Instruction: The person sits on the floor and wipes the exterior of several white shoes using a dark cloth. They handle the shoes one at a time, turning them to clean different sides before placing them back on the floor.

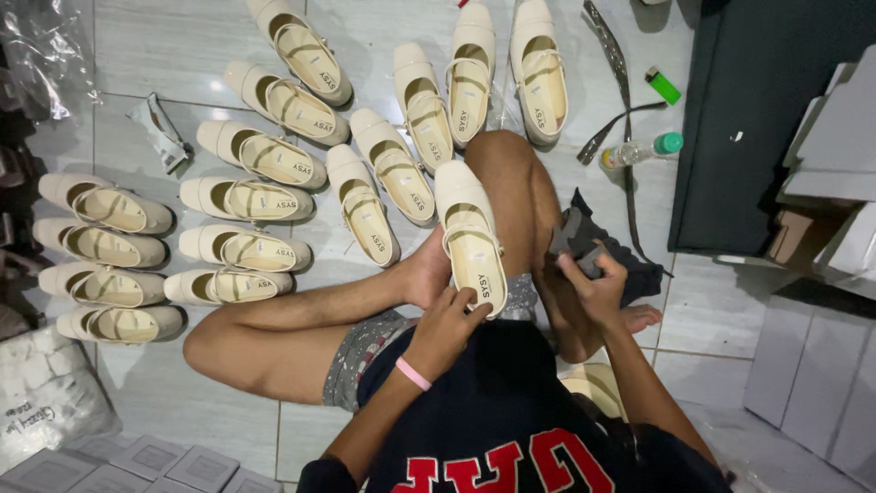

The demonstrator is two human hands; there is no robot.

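— What fills the tiled floor (164,55)?

— Rows of cream strap shoes (246,199), from the left edge to the top centre of the frame.

— And the one being handled?

— A cream shoe (470,236) at centre frame, lying along the person's bent leg. The left hand (447,324) pinches its heel end.

— The other hand?

— The right hand (595,285), right of centre, is closed around a dark grey cloth (573,239).

— Anything small?

— A clear bottle (641,151) and a green lighter (663,86), upper right.

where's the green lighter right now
In the head view, the small bright green lighter lies on the pale tiled floor at upper right, just above the green-capped clear plastic bottle, beside the dark cabinet.
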